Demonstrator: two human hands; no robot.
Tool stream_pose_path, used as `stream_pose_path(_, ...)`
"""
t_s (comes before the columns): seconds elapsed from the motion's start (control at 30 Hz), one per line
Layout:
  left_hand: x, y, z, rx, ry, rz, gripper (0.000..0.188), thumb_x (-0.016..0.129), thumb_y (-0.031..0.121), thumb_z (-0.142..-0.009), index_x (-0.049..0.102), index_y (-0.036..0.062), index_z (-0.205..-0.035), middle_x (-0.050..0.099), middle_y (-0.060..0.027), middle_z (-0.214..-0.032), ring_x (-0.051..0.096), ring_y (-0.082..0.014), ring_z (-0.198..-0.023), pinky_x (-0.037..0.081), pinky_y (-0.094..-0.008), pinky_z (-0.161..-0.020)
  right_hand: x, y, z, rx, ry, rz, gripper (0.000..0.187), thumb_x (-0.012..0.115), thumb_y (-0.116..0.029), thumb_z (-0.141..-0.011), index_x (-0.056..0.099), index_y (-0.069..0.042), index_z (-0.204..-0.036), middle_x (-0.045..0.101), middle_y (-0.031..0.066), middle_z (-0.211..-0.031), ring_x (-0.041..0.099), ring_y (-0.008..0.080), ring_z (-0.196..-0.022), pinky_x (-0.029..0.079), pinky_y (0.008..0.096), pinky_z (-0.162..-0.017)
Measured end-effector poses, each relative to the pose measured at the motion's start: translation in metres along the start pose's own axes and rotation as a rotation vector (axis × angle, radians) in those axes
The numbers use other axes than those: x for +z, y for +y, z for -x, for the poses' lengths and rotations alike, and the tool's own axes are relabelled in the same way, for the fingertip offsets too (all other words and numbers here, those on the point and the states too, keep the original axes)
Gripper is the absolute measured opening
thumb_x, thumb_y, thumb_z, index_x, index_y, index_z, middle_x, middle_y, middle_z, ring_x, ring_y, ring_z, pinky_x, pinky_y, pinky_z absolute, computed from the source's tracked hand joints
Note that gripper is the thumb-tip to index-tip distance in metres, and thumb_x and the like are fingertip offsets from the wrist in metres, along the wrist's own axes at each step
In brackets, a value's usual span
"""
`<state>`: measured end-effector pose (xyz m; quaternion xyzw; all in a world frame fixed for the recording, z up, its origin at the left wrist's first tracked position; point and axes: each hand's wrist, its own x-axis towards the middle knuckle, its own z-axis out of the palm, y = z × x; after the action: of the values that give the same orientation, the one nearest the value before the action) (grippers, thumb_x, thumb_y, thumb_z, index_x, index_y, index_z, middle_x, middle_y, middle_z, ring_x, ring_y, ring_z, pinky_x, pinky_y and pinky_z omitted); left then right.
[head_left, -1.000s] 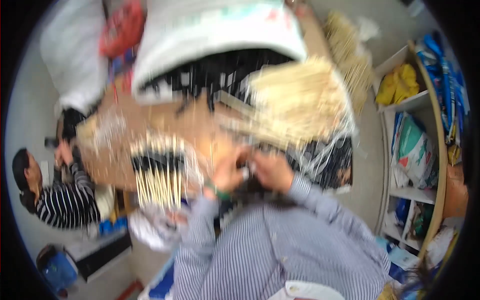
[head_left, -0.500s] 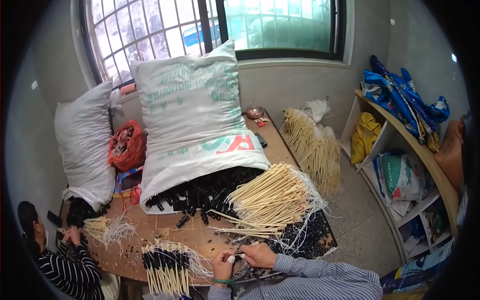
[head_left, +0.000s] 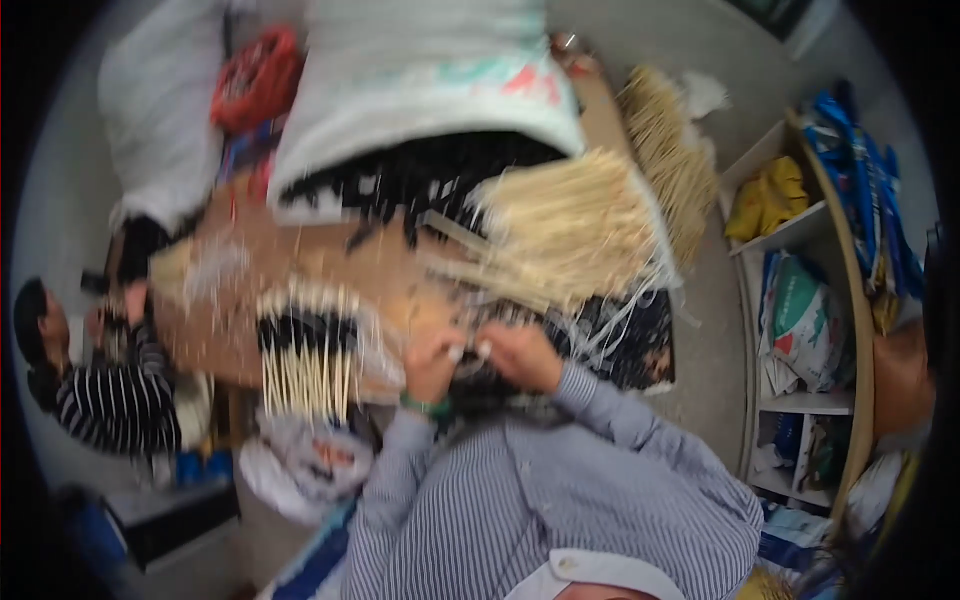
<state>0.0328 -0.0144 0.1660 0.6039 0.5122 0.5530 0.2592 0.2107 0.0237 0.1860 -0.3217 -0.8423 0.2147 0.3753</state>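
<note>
My left hand [head_left: 432,362] and my right hand [head_left: 522,355] are close together over the near edge of the table. Both have fingers pinched; what lies between them is too small and blurred to make out. A big heap of pale thin sticks with white strings [head_left: 575,225] lies just beyond my right hand. To the left of my left hand is a row of pale sticks with black sleeves [head_left: 308,345], white strings trailing toward my wrist. Black tubular pieces [head_left: 400,175] spill from the mouth of a large white sack [head_left: 430,95].
Small black bits cover the brown table [head_left: 215,320] near my hands. At the left a person in a striped top [head_left: 115,400] works by another white sack [head_left: 165,110]. More sticks [head_left: 672,165] stand beyond the table. A shelf unit [head_left: 815,400] holds bags at the right.
The view has tilted down, so the table sits higher and my torso shows. Both hands stay together in a pinch, with a small dark piece faintly seen between them earlier.
</note>
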Motion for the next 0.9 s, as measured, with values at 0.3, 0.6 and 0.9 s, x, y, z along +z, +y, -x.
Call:
stream_pose_path(0.3, -0.006, -0.121, 0.021, -0.372, 0.016, -0.461, 0.04, 0.065, -0.006, -0.07, 0.067, 0.0128, -0.105, 0.065, -0.0029, -0.092, 0.056, -0.0136, -0.067, 0.049, -0.0254, -0.061, 0.091, 0.056, 0.049, 0.359, -0.167, -0.104, 0.011, 0.062, -0.005, -0.078, 0.068, -0.004, -0.086, 0.055, 0.0017, -0.056, 0.041, 0.012, -0.044, 0.034, 0.0249, -0.044)
stream_pose_path(0.6, -0.012, -0.175, -0.038, -0.527, -0.095, -0.317, 0.035, 0.061, -0.014, -0.07, 0.068, 0.007, -0.097, 0.067, -0.0063, -0.088, 0.061, -0.0123, -0.072, 0.053, -0.0239, -0.063, 0.087, 0.092, 0.042, 0.63, -0.04, -0.253, 0.007, 0.061, -0.006, -0.081, 0.068, -0.003, -0.08, 0.049, -0.0032, -0.054, 0.036, 0.0073, -0.046, 0.028, 0.0212, -0.044)
stream_pose_path(0.9, 0.072, -0.128, 0.024, -0.23, 0.09, 0.057, 0.03, 0.069, -0.009, -0.067, 0.07, 0.0053, -0.094, 0.068, 0.0002, -0.078, 0.06, -0.0104, -0.063, 0.05, -0.0169, -0.061, 0.119, 0.126, 0.057, 0.753, 0.01, -0.706, 0.008, 0.062, -0.009, -0.08, 0.068, -0.004, -0.079, 0.051, -0.0037, -0.052, 0.038, 0.0073, -0.045, 0.029, 0.0215, -0.042)
